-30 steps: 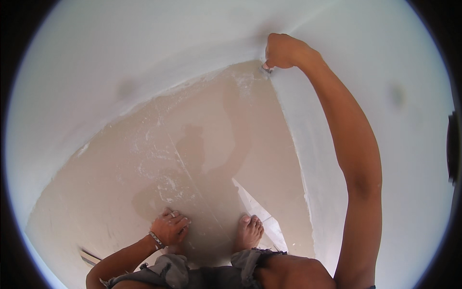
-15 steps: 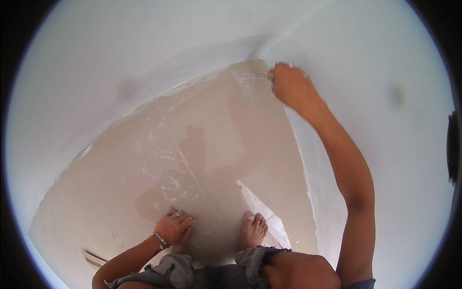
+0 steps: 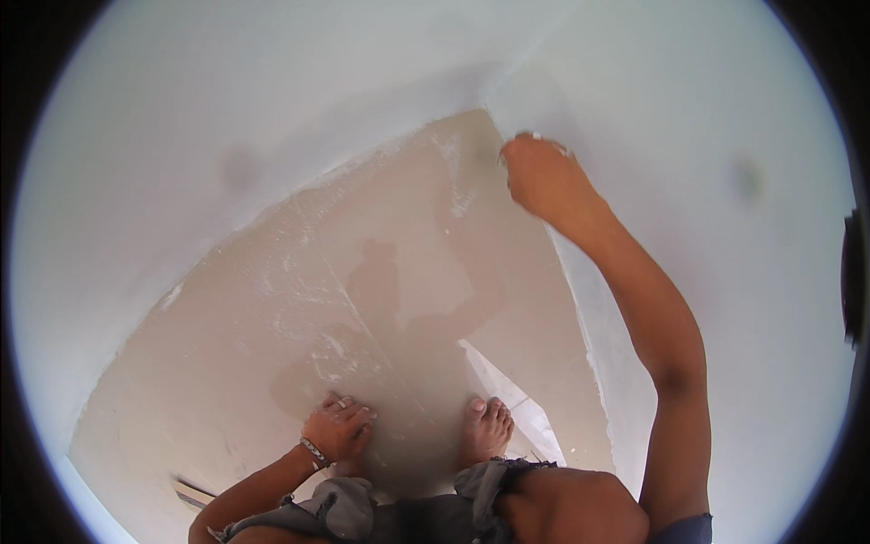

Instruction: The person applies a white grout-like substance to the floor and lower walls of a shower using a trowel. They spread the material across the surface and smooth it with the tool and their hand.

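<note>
At the foot of the right-hand wall [image 3: 770, 299], close to the far corner, my right hand [image 3: 544, 172] is closed, its back toward me. A thin dark edge shows at its fingertips; the rest of whatever it grips is hidden. Pale smears mark its knuckles. My left hand [image 3: 338, 428] is low over my left foot, with a ring and a bracelet [image 3: 314, 451]. Its fingers are curled, and their undersides do not show. Below both hands spreads the beige floor covering [image 3: 417, 272], streaked with white dust [image 3: 331, 354].
A pale left wall [image 3: 227, 109] meets the right one in the far corner. Beside my bare right foot [image 3: 488, 426] shows a white wedge of tiled floor [image 3: 521, 403]. A thin striped piece [image 3: 192, 494] lies at lower left. Ragged white edges line the wall bases.
My right hand has come slightly nearer, away from the corner, and the item at its fingertips shows less. My left hand keeps its pose. The whole view has shifted a little.
</note>
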`<state>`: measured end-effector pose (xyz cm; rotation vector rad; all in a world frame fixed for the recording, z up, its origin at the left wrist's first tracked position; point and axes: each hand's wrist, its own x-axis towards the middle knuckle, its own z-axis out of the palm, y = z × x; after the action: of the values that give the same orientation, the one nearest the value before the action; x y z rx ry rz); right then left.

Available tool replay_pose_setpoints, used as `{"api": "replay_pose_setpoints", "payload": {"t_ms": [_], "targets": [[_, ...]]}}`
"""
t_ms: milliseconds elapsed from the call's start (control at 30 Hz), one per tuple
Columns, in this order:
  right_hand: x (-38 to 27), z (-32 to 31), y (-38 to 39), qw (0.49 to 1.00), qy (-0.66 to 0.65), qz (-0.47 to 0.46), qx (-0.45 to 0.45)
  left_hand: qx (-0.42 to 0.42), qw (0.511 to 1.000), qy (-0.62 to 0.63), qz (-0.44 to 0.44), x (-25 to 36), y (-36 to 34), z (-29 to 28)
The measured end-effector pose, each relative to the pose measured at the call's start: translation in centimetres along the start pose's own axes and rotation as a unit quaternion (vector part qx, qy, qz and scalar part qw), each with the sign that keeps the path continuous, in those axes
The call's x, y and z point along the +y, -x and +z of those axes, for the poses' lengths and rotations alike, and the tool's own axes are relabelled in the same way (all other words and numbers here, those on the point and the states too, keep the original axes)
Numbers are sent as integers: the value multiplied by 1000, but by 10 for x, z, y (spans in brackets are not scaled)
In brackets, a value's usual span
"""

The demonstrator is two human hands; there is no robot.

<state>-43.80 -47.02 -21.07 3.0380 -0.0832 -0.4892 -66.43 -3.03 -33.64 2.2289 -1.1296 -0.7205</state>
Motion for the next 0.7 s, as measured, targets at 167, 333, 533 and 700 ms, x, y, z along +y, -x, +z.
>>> {"api": "replay_pose_setpoints", "payload": {"t_ms": [167, 333, 533, 700], "targets": [[-18, -6, 97, 957, -212, -113, -165, 39, 993, 43, -104, 24, -17, -23], [-35, 20, 181, 787, -504, -114, -337, 44, 928, 339, -145, 53, -78, -68], [-26, 40, 238, 514, -783, 49, -345, -144, 878, 421, -175, 57, -96, -83], [-93, 72, 248, 552, -801, 84, -218, -21, 890, 427, -157, 63, -83, -65]]}}
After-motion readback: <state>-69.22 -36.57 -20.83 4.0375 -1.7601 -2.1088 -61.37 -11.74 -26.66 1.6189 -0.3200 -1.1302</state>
